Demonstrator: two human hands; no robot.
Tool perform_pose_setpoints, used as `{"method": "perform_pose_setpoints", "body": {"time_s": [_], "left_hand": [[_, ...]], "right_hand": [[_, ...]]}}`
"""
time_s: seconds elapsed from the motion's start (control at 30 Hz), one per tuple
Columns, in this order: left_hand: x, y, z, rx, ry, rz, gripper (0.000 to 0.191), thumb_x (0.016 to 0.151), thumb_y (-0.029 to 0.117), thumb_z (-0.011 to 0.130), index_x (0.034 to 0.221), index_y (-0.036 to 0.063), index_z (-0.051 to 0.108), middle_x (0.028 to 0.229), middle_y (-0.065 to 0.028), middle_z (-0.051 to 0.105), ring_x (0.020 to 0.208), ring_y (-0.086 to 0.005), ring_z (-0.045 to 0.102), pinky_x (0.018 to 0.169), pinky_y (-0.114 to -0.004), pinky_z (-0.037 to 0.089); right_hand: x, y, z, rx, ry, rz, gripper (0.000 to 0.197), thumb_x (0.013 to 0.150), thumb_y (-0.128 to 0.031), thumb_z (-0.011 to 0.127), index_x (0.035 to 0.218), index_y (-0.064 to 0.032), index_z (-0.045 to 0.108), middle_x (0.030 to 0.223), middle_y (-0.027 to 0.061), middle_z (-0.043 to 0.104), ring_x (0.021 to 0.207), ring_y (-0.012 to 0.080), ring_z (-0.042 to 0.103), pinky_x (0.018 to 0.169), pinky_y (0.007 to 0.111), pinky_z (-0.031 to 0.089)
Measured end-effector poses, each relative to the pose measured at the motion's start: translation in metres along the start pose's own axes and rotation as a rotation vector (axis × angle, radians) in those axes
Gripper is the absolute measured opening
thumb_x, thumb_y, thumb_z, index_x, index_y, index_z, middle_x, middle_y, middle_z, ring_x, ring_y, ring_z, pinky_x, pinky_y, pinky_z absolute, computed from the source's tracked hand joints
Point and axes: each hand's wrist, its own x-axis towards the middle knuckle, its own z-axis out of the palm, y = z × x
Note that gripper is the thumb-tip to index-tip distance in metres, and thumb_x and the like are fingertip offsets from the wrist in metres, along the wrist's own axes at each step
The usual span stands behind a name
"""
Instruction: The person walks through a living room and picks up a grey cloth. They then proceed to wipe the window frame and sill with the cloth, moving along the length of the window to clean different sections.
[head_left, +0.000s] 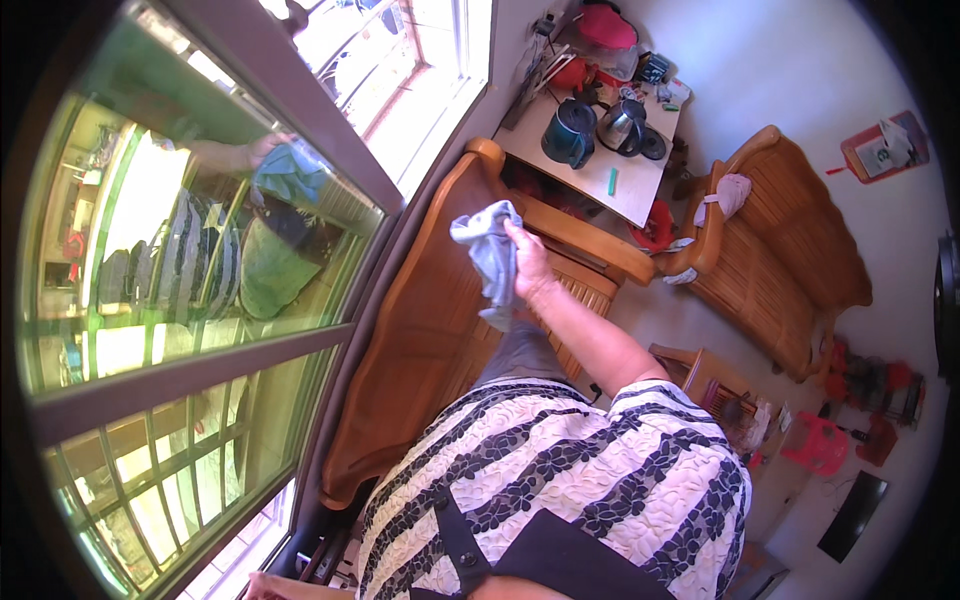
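My right hand (531, 261) is raised in front of me, its fingers closed on a crumpled grey-blue cloth (491, 244). The cloth hangs down over a wooden bench (405, 330), apart from the window glass. On the left, a large glass pane (187, 277) in a metal frame (187, 375) mirrors an arm and the cloth. My left hand is out of view; a pinkish edge at the bottom left cannot be made out.
Beyond the bench, a table (637, 202) bears a teal kettle (570, 133), a steel kettle (622, 127) and bags. A second wooden bench (772, 262) stands to the right. A red plastic stool (815, 444) is at the lower right. The window sill (427, 120) runs beside the pane.
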Motion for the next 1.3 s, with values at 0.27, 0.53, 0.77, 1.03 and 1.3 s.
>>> {"method": "perform_pose_setpoints", "body": {"time_s": [0.27,0.53,0.77,1.03,1.3], "left_hand": [[-0.142,0.026,0.011,-0.404,-1.066,0.025,0.052,0.075,0.019,0.064,0.12,-0.0015,0.048,0.118,-0.0242,0.046,0.109,-0.0366,0.047,0.092,-0.039,0.04],[-0.163,0.157,-0.111,-0.995,-1.272,0.241,0.045,0.079,0.013,0.062,0.12,0.0014,0.049,0.12,-0.0168,0.042,0.109,-0.0282,0.045,0.093,-0.036,0.038],[-0.188,0.178,-0.083,-1.035,-1.143,0.367,0.042,0.08,0.01,0.063,0.119,0.0012,0.049,0.116,-0.0152,0.045,0.106,-0.0275,0.046,0.091,-0.036,0.038],[-0.204,0.214,-0.084,-1.024,-1.176,0.561,0.04,0.081,0.017,0.061,0.115,-0.0013,0.051,0.1,-0.0172,0.05,0.084,-0.0264,0.05,0.076,-0.036,0.041],[-0.177,0.314,-0.115,-1.312,-1.132,0.774,0.029,0.084,0.015,0.058,0.108,-0.0021,0.054,0.101,-0.0197,0.058,0.1,-0.0302,0.055,0.083,-0.035,0.044]], "right_hand": [[0.011,0.082,0.097,-1.263,-0.323,-0.895,0.02,0.079,-0.013,0.058,0.098,-0.0057,0.057,0.095,0.0091,0.061,0.084,0.0257,0.058,0.069,0.037,0.047],[0.042,0.106,0.09,-1.768,-0.975,-1.501,0.023,0.075,-0.023,0.05,0.089,-0.0092,0.062,0.093,0.0049,0.059,0.093,0.0211,0.053,0.075,0.042,0.038],[0.101,0.028,0.099,-2.12,-0.791,-1.621,0.019,0.073,-0.028,0.055,0.079,-0.0106,0.059,0.076,0.0027,0.056,0.075,0.0174,0.054,0.077,0.047,0.038],[0.147,-0.003,0.102,-2.258,-0.191,-1.544,0.017,0.076,-0.019,0.05,0.077,-0.0037,0.055,0.076,0.0146,0.054,0.072,0.0283,0.055,0.078,0.042,0.037],[0.075,0.09,0.09,-2.11,-0.467,-1.296,0.019,0.072,-0.02,0.051,0.075,-0.0029,0.058,0.078,0.0158,0.056,0.076,0.0286,0.055,0.079,0.04,0.037]]}}
